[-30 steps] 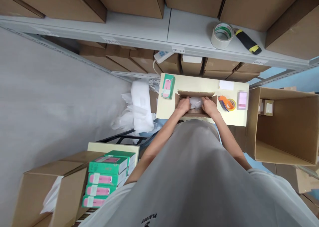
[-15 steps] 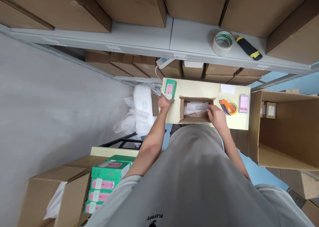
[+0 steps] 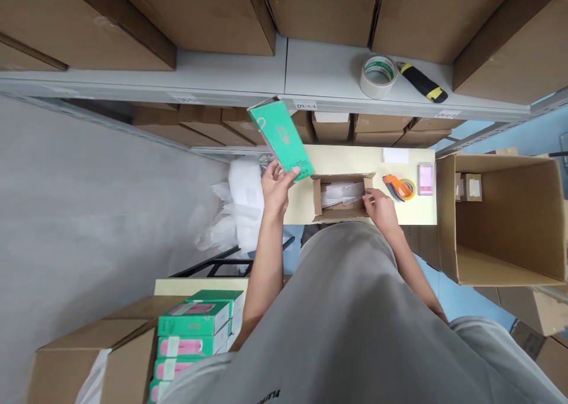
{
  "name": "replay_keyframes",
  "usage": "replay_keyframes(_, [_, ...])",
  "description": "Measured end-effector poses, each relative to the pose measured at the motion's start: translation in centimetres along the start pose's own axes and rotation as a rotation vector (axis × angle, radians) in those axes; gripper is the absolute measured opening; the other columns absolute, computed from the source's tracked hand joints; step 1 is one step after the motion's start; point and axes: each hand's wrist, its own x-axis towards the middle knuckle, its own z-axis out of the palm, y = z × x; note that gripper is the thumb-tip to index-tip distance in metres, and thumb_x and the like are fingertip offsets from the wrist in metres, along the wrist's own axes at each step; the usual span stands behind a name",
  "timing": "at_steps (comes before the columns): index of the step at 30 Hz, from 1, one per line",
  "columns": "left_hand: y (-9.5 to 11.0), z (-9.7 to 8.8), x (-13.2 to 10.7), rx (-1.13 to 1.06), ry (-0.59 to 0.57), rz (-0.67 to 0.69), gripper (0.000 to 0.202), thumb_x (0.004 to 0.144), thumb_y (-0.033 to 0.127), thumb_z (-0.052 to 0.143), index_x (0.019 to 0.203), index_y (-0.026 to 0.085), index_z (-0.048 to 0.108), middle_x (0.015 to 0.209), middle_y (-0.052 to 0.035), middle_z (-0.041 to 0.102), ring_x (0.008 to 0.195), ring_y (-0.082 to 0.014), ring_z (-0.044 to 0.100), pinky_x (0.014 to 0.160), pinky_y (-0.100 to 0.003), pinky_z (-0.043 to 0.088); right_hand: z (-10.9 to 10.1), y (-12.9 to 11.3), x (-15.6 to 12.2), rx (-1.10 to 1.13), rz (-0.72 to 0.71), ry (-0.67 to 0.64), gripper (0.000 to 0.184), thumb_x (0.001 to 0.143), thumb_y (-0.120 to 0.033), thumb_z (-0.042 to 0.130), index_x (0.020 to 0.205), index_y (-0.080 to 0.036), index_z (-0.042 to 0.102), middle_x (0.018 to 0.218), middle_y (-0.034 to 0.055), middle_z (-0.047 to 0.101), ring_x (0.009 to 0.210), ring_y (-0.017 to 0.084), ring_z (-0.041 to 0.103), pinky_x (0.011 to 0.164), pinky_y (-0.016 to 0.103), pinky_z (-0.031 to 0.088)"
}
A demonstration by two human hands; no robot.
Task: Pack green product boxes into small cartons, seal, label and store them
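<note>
My left hand [image 3: 276, 185] grips a green product box [image 3: 281, 138] by its lower end and holds it tilted in the air above the left part of the pale yellow table [image 3: 412, 212]. My right hand [image 3: 378, 206] rests with curled fingers on the right wall of a small open cardboard box [image 3: 316, 198] that stands on the table. White wrapping material [image 3: 341, 192] lies inside that box.
An orange tape dispenser [image 3: 398, 186], a phone [image 3: 425, 178] and a white slip lie on the table's right. A large open carton [image 3: 501, 215] stands to the right. Tape roll [image 3: 378, 76] and a black-yellow tool sit on the shelf. Stacked green boxes [image 3: 195, 327] are at lower left; white foam is on the floor.
My left hand left the small cardboard box, took the green product box from the table and lifted it. My right hand slid to the box's right wall.
</note>
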Motion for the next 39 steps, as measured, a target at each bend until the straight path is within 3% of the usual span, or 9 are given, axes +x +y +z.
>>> replay_keyframes(4, [1.4, 3.9, -4.7, -0.094, -0.312, -0.002, 0.093, 0.063, 0.058, 0.109, 0.137, 0.026, 0.064, 0.146, -0.0127, 0.075, 0.136, -0.0326, 0.075, 0.115, -0.046, 0.064, 1.3, -0.5, 0.9, 0.136, -0.022, -0.12, 0.041, 0.112, -0.03, 0.055, 0.147, -0.017, 0.073, 0.117, 0.0143, 0.088, 0.107, 0.03, 0.085, 0.103, 0.042, 0.065])
replay_keyframes(6, [0.7, 6.1, -6.3, -0.079, -0.444, -0.027, 0.092, 0.063, 0.056, 0.109, 0.136, 0.024, 0.063, 0.143, -0.0142, 0.076, 0.134, -0.0327, 0.076, 0.113, -0.047, 0.064, 1.8, -0.5, 0.9, 0.144, -0.046, -0.185, 0.043, 0.109, -0.027, 0.056, 0.148, -0.018, 0.072, 0.116, 0.0134, 0.088, 0.11, 0.03, 0.084, 0.104, 0.043, 0.065])
replay_keyframes(8, [-0.4, 7.3, -7.3, -0.029, -0.492, -0.036, 0.088, 0.063, 0.049, 0.108, 0.133, 0.023, 0.063, 0.141, -0.0152, 0.076, 0.134, -0.0335, 0.075, 0.112, -0.047, 0.064, 1.8, 0.1, 0.6, 0.14, -0.052, -0.171, 0.047, 0.107, -0.027, 0.057, 0.151, -0.019, 0.069, 0.126, 0.0147, 0.086, 0.114, 0.031, 0.083, 0.105, 0.044, 0.065])
replay_keyframes(10, [-1.2, 7.3, -7.8, 0.103, -0.473, -0.016, 0.079, 0.065, 0.038, 0.104, 0.131, 0.022, 0.063, 0.137, -0.0138, 0.078, 0.131, -0.0331, 0.076, 0.11, -0.046, 0.063, 1.5, 1.3, 0.0, 0.125, -0.015, -0.08, 0.056, 0.106, -0.033, 0.06, 0.16, -0.018, 0.062, 0.143, 0.0193, 0.08, 0.122, 0.034, 0.081, 0.108, 0.049, 0.065])
replay_keyframes(13, [-1.0, 5.6, -8.1, 0.428, -0.423, 0.051, 0.068, 0.07, 0.021, 0.094, 0.132, 0.023, 0.065, 0.129, -0.0087, 0.079, 0.12, -0.0306, 0.077, 0.104, -0.043, 0.063, 0.6, 3.6, -0.7, 0.099, 0.063, 0.05, 0.073, 0.103, -0.041, 0.066, 0.17, -0.015, 0.053, 0.16, 0.0243, 0.07, 0.137, 0.041, 0.075, 0.115, 0.057, 0.062])
replay_keyframes(17, [0.7, 3.6, -8.2, 0.797, -0.451, 0.189, 0.061, 0.076, 0.006, 0.082, 0.132, 0.025, 0.066, 0.129, -0.007, 0.079, 0.115, -0.0307, 0.077, 0.1, -0.041, 0.062, 0.6, 5.1, 0.0, 0.208, 0.038, -0.001, 0.094, 0.096, -0.039, 0.076, 0.18, -0.023, 0.037, 0.153, 0.0177, 0.074, 0.138, 0.037, 0.074, 0.115, 0.054, 0.063])
replay_keyframes(21, [0.8, 3.6, -7.5, 0.984, -0.528, 0.298, 0.062, 0.077, -0.004, 0.071, 0.134, 0.021, 0.066, 0.133, -0.0133, 0.076, 0.126, -0.0359, 0.074, 0.108, -0.046, 0.061, 1.5, 4.6, 2.1, 0.144, -0.069, -0.058, 0.106, 0.092, -0.032, 0.081, 0.184, -0.023, 0.028, 0.164, 0.0186, 0.064, 0.148, 0.037, 0.067, 0.123, 0.055, 0.058])
replay_keyframes(32, [-3.1, 5.1, -3.8, 1.187, -0.76, 0.225, 0.064, 0.076, -0.008, 0.067, 0.136, 0.013, 0.064, 0.141, -0.0224, 0.071, 0.14, -0.0397, 0.067, 0.123, -0.05, 0.053, 1.8, 1.8, 6.6, -0.513, -0.156, -0.299, 0.064, 0.099, -0.02, 0.077, 0.159, -0.011, 0.057, 0.153, 0.0242, 0.066, 0.144, 0.038, 0.063, 0.12, 0.044, 0.054])
replay_keyframes(39, [-5.1, 7.3, -3.0, 1.224, -0.764, 0.205, 0.053, 0.079, -0.002, 0.068, 0.13, 0.013, 0.066, 0.137, -0.0258, 0.071, 0.133, -0.0398, 0.069, 0.119, -0.051, 0.054, 3.9, 0.3, 7.6, -0.598, -0.144, -0.264, 0.048, 0.097, -0.003, 0.061, 0.145, -0.005, 0.067, 0.144, 0.0321, 0.072, 0.138, 0.039, 0.063, 0.122, 0.051, 0.047])
